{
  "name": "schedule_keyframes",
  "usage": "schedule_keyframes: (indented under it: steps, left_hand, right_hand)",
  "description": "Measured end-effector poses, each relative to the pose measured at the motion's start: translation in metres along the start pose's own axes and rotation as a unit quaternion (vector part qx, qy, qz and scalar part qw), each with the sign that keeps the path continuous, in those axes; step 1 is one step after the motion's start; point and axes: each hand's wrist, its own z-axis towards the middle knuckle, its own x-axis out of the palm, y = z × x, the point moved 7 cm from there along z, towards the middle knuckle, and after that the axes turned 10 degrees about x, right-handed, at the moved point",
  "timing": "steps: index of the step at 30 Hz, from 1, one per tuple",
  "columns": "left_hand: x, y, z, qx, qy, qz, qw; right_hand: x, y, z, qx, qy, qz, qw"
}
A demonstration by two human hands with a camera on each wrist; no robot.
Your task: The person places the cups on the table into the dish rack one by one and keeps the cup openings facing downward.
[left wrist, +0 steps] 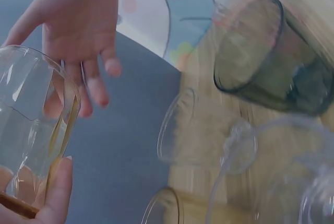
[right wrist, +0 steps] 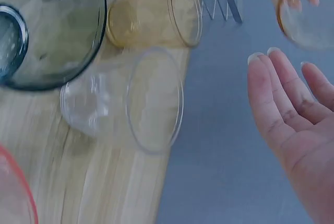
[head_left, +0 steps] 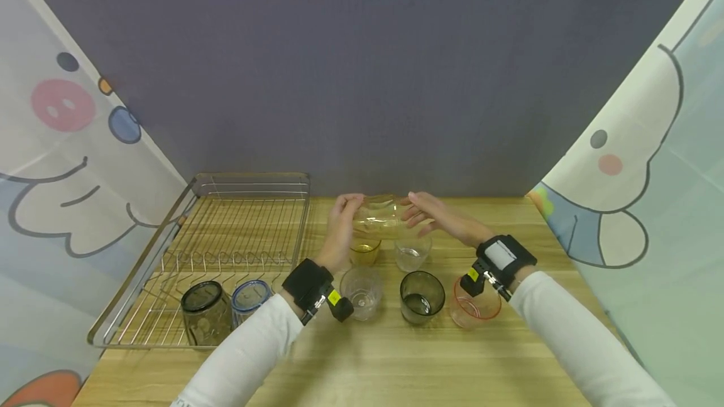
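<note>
My left hand (head_left: 339, 226) grips a pale amber glass (head_left: 378, 215), tipped on its side above the far part of the table. In the left wrist view the thumb and fingers wrap the lower part of this glass. My right hand (head_left: 438, 213) is at the glass's other end, its fingers extended and spread, palm turned toward it. In the right wrist view a gap shows between those fingertips (right wrist: 257, 59) and the glass. Just below the held glass stand a small yellow glass (head_left: 364, 252) and a clear glass (head_left: 411, 255).
Nearer stand another clear glass (head_left: 362, 294), a dark grey glass (head_left: 422, 297) and a red-rimmed glass (head_left: 476, 309), partly under the right wrist. At left, a wire rack (head_left: 308, 206) bears an upside-down dark glass (head_left: 203, 314) and a blue-rimmed one (head_left: 251, 297). A grey panel (head_left: 362, 80) rises behind.
</note>
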Motion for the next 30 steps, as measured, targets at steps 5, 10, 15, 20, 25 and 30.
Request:
schedule_keyframes:
  steps: [5,10,15,20,25,30]
  left_hand:
    - [-0.009,-0.002,0.002,-0.001,0.013,0.024,0.9996]
    - [-0.017,-0.005,0.004,-0.008,0.009,0.025,0.9996]
    - [-0.025,-0.006,0.005,-0.016,0.006,0.017,0.9997]
    - [-0.031,-0.006,0.007,-0.016,0.01,0.017,0.9997]
    - [-0.036,-0.012,0.009,-0.003,0.01,0.032,0.9994]
    - [-0.042,-0.019,0.012,0.011,0.011,0.057,0.9982]
  right_hand:
    - [-0.013,-0.009,-0.005,0.003,-0.019,0.002,1.0]
    - [-0.026,-0.02,-0.008,0.015,-0.045,-0.008,0.999]
    - [-0.041,-0.029,-0.008,0.027,-0.081,-0.036,0.996]
    - [-0.055,-0.035,-0.011,0.032,-0.105,-0.042,0.993]
    - [-0.064,-0.035,-0.016,0.029,-0.118,-0.041,0.992]
    - [-0.066,-0.036,-0.018,0.032,-0.121,-0.052,0.991]
